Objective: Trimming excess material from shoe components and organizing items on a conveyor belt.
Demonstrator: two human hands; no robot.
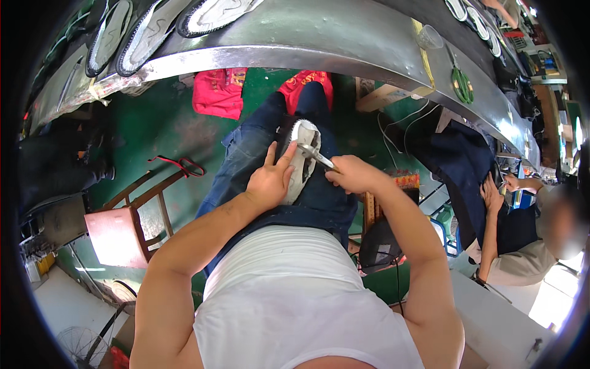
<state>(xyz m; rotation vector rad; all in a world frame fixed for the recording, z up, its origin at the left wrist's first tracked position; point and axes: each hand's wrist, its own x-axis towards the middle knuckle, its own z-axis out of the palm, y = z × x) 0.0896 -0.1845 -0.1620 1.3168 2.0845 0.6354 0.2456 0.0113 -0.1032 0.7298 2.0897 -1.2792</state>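
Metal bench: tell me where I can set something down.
Use the broad middle of the metal bench, between the left-hand shoes and the clear cup. The left end is crowded by those shoes; beyond the cup, the green-handled tool and right-hand shoes break up the surface.

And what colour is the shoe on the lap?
The shoe is mostly off-white, clearest in the head view.

hammer: 1 — lap shoe: 1 — red cloths: 2
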